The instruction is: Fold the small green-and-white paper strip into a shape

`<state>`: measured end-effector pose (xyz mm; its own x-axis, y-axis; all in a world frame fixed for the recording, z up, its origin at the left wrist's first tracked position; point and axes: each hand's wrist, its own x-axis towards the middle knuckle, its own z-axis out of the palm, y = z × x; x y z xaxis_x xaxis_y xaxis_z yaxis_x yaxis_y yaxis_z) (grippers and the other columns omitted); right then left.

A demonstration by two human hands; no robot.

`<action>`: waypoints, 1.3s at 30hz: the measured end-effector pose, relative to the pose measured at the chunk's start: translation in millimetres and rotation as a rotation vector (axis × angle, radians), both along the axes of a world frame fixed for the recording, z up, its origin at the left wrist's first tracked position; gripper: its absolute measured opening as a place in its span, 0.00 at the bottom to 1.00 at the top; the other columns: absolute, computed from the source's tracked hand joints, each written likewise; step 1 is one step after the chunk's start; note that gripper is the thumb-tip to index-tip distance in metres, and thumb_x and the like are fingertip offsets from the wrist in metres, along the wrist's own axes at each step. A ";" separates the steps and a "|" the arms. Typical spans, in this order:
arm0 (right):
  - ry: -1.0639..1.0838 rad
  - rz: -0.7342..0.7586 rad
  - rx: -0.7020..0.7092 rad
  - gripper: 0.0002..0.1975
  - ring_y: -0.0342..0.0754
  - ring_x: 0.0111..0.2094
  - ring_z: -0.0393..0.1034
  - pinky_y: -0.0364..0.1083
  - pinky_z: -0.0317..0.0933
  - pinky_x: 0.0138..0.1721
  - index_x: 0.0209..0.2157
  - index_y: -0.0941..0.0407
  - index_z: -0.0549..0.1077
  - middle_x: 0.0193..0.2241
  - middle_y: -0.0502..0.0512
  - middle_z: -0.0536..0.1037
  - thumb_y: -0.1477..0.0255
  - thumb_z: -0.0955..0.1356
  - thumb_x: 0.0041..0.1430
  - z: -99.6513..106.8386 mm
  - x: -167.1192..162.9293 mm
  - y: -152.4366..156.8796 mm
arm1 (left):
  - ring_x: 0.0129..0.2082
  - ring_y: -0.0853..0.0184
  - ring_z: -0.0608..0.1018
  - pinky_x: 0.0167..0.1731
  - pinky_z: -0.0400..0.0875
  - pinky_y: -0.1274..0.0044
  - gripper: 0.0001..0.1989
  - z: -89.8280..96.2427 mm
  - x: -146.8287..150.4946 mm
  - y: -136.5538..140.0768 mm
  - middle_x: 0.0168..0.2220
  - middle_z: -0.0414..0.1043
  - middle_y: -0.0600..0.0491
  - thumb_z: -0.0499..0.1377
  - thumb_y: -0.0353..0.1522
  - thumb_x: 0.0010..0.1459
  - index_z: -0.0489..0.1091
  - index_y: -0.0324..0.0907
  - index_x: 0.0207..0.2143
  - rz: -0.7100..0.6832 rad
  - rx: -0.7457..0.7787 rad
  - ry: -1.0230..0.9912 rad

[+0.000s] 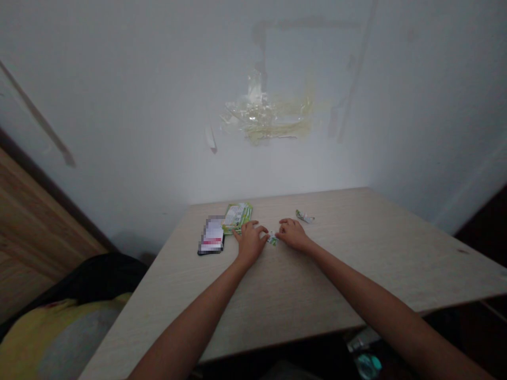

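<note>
A small green and white wrapper [272,239] is between my two hands, low over the table. My left hand [251,240] pinches its left edge between thumb and finger, with the other fingers spread toward a green packet [238,215]. From the other side, the fingertips of my right hand [292,234] are closed at the wrapper's right edge. Just beyond the right hand lies a crumpled green and white wrapper piece [304,216]. The packet's lower right part is partly hidden behind my left fingers.
A phone [213,235] with a blurred screen lies left of the packet on the wooden table [237,316]. Behind it rises a wall [158,105] with peeling tape [269,116]. Yellow and grey cloth [67,338] is at lower left. Below the front edge is a bottle [368,364].
</note>
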<state>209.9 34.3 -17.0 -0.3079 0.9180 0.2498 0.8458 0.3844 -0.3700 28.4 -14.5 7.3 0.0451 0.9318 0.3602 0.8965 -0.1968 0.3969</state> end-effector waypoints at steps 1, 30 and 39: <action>0.002 -0.002 -0.003 0.10 0.55 0.58 0.60 0.53 0.49 0.59 0.33 0.57 0.77 0.54 0.63 0.71 0.64 0.69 0.58 0.0 0.0 0.3 | 0.60 0.53 0.62 0.58 0.41 0.40 0.07 0.2 -0.1 -0.2 0.56 0.66 0.50 0.61 0.38 0.57 0.77 0.54 0.39 -0.007 -0.001 -0.003; 0.096 0.326 0.245 0.07 0.50 0.42 0.70 0.48 0.61 0.47 0.33 0.54 0.81 0.37 0.57 0.79 0.74 0.69 0.57 20.2 10.5 -18.7 | 0.62 0.52 0.60 0.60 0.37 0.43 0.08 -0.5 2.5 -1.3 0.57 0.66 0.51 0.61 0.42 0.57 0.79 0.55 0.36 -0.036 0.024 0.082; 0.006 0.396 0.233 0.10 0.51 0.41 0.72 0.49 0.61 0.47 0.37 0.54 0.82 0.36 0.57 0.81 0.75 0.68 0.57 25.3 13.9 -24.2 | 0.62 0.51 0.59 0.60 0.37 0.42 0.09 0.2 2.8 -1.9 0.58 0.66 0.52 0.59 0.43 0.58 0.79 0.55 0.34 -0.035 0.041 0.093</action>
